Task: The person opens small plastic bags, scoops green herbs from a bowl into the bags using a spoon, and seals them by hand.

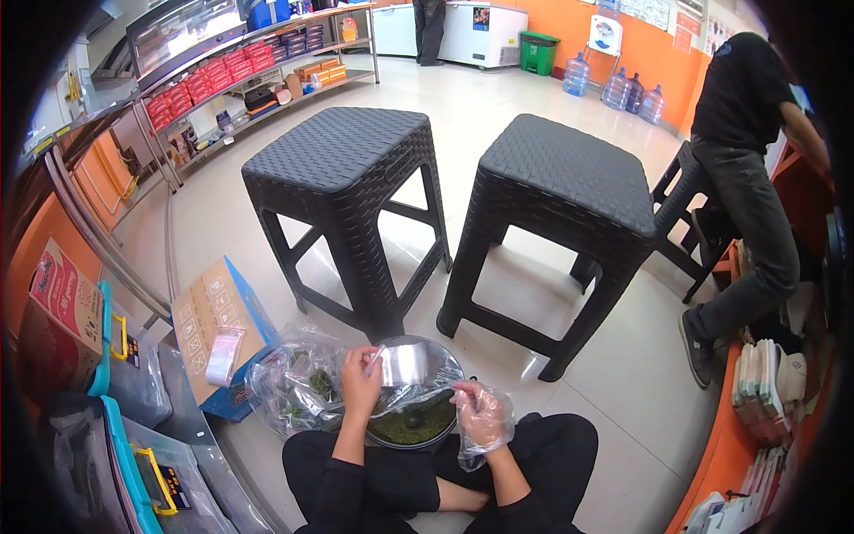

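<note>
My left hand (359,381) is closed, its fingers pinching the edge of a small clear plastic bag (411,402). A loose, see-through plastic glove covers my right hand (483,416), whose fingertips are pinched at the bag's other side. Under the bag, a round metal pan (452,363) sits by my crossed legs, with crumbled green dried leaf (405,429) in its near part. A dark round thing in the pan is too blurred to name. Left of my left hand lies a large clear plastic bag (298,378) holding clumps of the same green material.
Two black woven-pattern stools (342,147) stand ahead. A cardboard box (218,307) with a packet of clear bags (224,356) on it is at left, near lidded plastic bins (133,383). A person (747,151) stands at right beside an orange shelf (721,436).
</note>
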The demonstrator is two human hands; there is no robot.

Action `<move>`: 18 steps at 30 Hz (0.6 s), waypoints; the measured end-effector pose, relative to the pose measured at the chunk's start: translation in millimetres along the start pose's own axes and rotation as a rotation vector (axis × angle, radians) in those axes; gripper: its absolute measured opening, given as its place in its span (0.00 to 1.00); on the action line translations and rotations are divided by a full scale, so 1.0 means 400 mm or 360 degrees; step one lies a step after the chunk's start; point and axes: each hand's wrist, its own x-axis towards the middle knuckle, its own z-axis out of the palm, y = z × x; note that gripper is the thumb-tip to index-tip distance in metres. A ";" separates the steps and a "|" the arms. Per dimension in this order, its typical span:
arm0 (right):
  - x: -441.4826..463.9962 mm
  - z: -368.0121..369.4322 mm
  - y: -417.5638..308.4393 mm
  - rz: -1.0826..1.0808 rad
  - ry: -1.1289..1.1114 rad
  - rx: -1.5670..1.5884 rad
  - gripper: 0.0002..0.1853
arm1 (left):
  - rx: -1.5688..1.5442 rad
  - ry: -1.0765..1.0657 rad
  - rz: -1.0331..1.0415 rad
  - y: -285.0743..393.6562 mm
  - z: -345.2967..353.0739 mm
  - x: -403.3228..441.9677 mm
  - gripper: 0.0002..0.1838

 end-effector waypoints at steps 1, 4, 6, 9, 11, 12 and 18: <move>-0.001 0.003 -0.009 0.0014 -0.0009 0.0016 0.09 | -0.0008 0.0016 -0.0024 -0.004 0.002 0.001 0.08; -0.006 0.004 -0.024 0.0044 -0.0039 -0.0019 0.09 | -0.0034 0.0036 -0.0134 -0.030 0.001 0.002 0.08; -0.004 0.007 -0.021 0.0038 -0.0066 -0.0064 0.09 | -0.0074 0.0022 -0.0241 -0.047 0.005 0.010 0.09; -0.002 0.004 -0.013 0.0021 -0.0079 -0.0097 0.09 | -0.0214 0.0081 -0.0223 -0.084 0.023 0.010 0.13; -0.006 0.007 -0.028 0.0020 -0.0069 -0.0063 0.09 | -0.0115 -0.0004 -0.0261 -0.089 0.026 0.007 0.17; -0.007 0.007 -0.025 0.0036 -0.0075 -0.0073 0.09 | -0.0064 -0.0044 -0.0280 -0.090 0.026 0.007 0.18; -0.004 0.006 -0.002 0.0029 -0.0088 -0.0120 0.09 | -0.0031 0.0034 -0.0262 -0.171 0.071 0.010 0.20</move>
